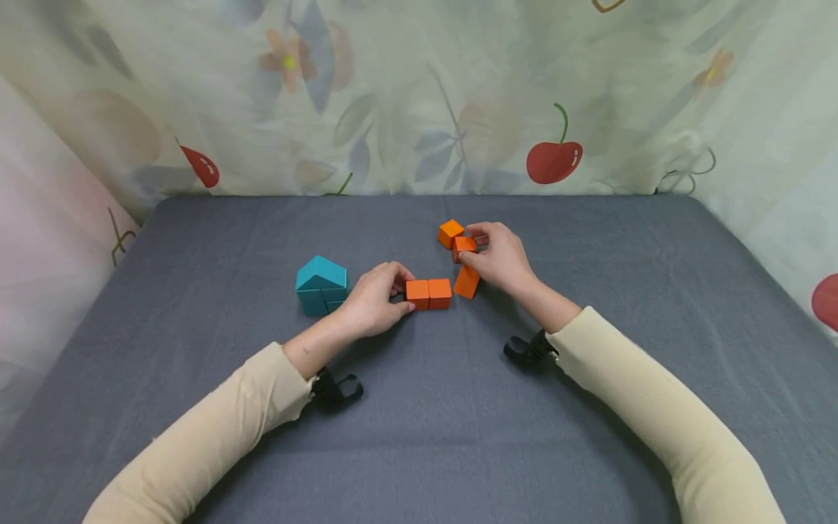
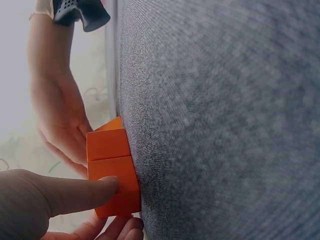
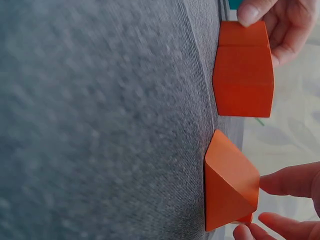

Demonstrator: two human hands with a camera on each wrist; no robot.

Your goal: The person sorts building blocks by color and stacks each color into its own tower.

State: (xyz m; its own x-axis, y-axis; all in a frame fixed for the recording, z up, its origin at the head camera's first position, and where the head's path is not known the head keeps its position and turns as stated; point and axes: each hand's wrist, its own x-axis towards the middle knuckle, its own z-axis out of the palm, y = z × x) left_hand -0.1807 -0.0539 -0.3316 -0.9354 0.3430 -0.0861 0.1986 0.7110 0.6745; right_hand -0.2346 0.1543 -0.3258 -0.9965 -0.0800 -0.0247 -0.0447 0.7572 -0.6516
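Note:
My left hand (image 1: 378, 300) grips the left one of two orange cubes that stand side by side, thumb on the near face and fingers behind. That left cube (image 1: 417, 295) meets the right cube (image 1: 440, 293) flush. Farther back, my right hand (image 1: 503, 255) has thumb and fingers around another orange cube (image 1: 464, 247). Just in front of it lies an orange triangular block (image 1: 468, 282), which hides most of that cube in the right wrist view. One more orange block (image 1: 450, 233) sits behind, close to the right fingertips.
Left of my left hand stands a small teal house shape (image 1: 319, 286), a triangular block on top of several blocks. Grey cloth (image 1: 419, 407) covers the table. A patterned curtain (image 1: 406, 94) hangs along the back edge. Black wrist mounts (image 1: 337, 389) stick out below both sleeves.

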